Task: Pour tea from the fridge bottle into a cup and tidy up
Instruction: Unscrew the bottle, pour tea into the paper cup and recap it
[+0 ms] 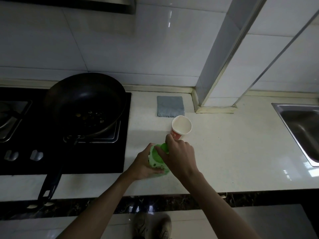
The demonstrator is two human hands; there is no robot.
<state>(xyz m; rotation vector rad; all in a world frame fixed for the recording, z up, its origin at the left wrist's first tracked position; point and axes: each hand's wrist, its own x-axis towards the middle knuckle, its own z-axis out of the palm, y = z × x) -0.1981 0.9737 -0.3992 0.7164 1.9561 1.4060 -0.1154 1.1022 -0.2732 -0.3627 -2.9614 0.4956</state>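
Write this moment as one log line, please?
step: cap on bottle | left hand: holds green bottle | right hand: on cap | paper cup: upright, beyond bottle

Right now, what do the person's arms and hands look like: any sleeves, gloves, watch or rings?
Both forearms are bare up to the bottom edge of the picture, so no sleeves show. The left hand and right hand wear no gloves. No watch or band shows on either wrist, and no ring is visible on the fingers, though the dim light hides fine detail.

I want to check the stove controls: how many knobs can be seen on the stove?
2. Both knobs sit on the stove's front strip: one at far left, the other just right. More may be hidden beyond the left edge.
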